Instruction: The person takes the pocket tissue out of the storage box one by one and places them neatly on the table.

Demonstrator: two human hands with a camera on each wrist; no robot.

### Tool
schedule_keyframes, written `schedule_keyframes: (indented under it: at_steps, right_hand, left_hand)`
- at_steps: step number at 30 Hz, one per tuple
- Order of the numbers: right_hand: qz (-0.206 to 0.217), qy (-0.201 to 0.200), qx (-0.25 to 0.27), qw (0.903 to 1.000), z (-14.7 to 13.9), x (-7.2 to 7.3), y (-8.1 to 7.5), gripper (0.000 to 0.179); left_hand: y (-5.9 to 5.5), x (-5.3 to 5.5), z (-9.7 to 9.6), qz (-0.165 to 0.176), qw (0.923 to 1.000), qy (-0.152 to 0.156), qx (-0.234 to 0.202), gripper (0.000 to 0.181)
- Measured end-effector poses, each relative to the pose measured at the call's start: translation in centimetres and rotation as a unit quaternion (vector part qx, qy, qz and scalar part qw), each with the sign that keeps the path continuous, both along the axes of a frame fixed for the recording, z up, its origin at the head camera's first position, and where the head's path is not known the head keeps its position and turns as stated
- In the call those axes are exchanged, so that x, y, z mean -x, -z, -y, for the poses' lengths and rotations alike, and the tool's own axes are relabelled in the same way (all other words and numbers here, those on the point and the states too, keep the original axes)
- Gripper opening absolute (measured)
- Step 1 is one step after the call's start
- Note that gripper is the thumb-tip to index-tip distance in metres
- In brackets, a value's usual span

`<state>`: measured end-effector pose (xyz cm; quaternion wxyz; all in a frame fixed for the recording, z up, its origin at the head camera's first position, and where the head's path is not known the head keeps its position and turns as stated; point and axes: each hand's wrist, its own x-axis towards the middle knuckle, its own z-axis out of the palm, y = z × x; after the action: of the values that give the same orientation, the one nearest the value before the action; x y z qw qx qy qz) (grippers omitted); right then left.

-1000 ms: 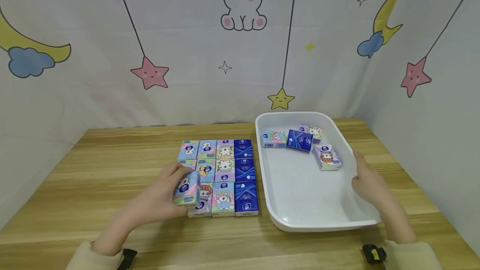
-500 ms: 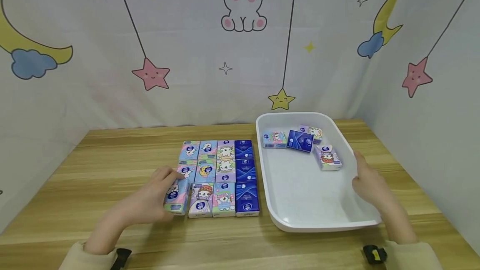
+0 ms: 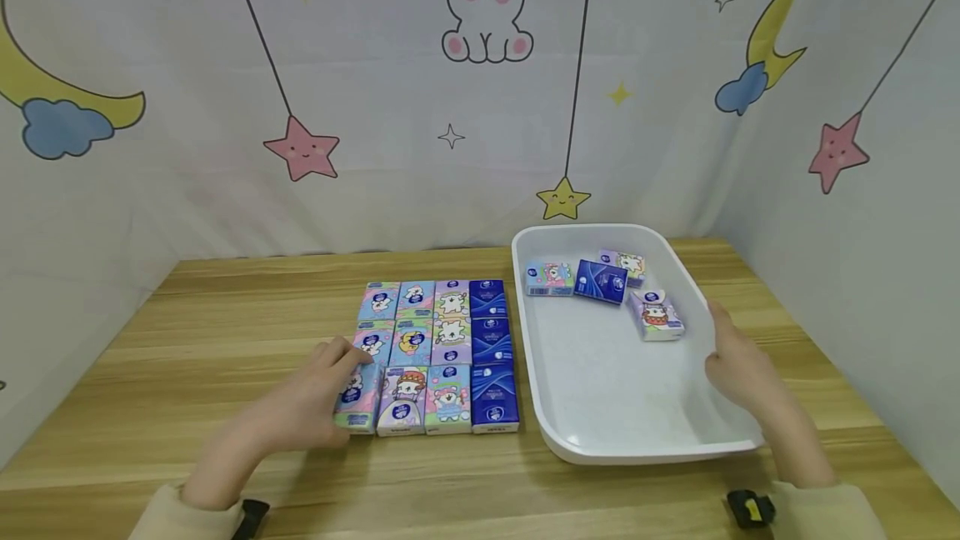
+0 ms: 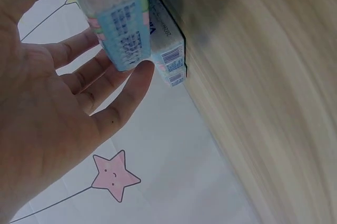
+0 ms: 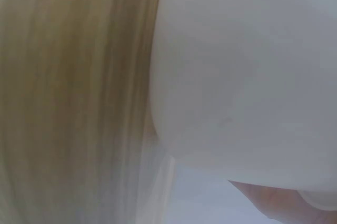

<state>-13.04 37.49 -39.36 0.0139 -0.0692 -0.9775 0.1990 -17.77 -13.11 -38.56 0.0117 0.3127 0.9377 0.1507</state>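
My left hand (image 3: 303, 398) holds a pastel pocket tissue pack (image 3: 358, 398) at the near left corner of a block of tissue packs. In the left wrist view, the same pack (image 4: 124, 29) sits between the thumb and fingers. The block has pastel packs (image 3: 448, 398) and, along its right side, a column of blue packs (image 3: 491, 340). My right hand (image 3: 738, 369) grips the right rim of a white plastic tub (image 3: 528, 340). Part of that hand (image 5: 284, 203) shows beyond the tub wall (image 5: 237, 77) in the right wrist view.
Toward the back of the tub lie several tissue packs, among them a blue one (image 3: 602, 282) and a lilac one (image 3: 656, 315). A wooden table (image 3: 225, 315) carries everything. Behind it hangs a pale printed cloth (image 3: 375, 207).
My left hand has moved left and down with the tissue pack, from over the block to its near left corner. My right hand stays on the tub rim.
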Motion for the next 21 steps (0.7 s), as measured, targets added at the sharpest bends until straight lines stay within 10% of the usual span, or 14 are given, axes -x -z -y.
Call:
schedule_keyframes:
  at_steps: [21]
  right_hand:
    - [-0.005,0.003,-0.004,1.0,-0.04,0.03,0.06,0.073]
  left_hand:
    - [1.03,0.21,-0.25,-0.009,0.9999,-0.003,0.007,0.079]
